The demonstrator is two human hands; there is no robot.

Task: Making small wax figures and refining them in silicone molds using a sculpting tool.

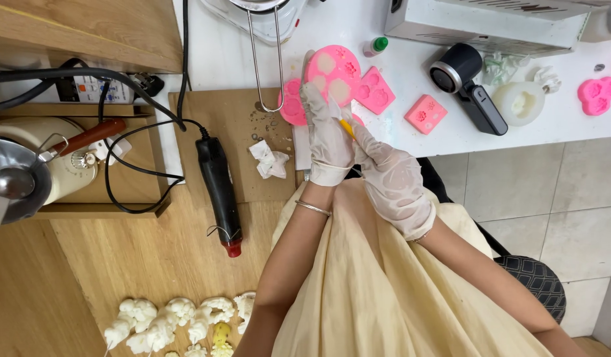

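A white rectangular label (94, 89) with small blue and orange marks sits on a flat panel just left of the black plug (149, 84). A small white bottle with a green cap (375, 46) lies right of the plug, on the white bench (517, 132).

Both hands wear thin, whitish, slightly see-through disposable gloves that wrinkle over the knuckles and end at the wrists in loose cuffs. The left hand (328, 135) has a slim silver bangle (313, 207) on the forearm just near of the glove's cuff. The right hand (392, 182) shows a fine bracelet (421, 238) at the edge of its cuff. The forearms are bare, without sleeves. A pale cream-yellow garment (378, 297) of soft, gathered cloth falls in long folds over the lap.
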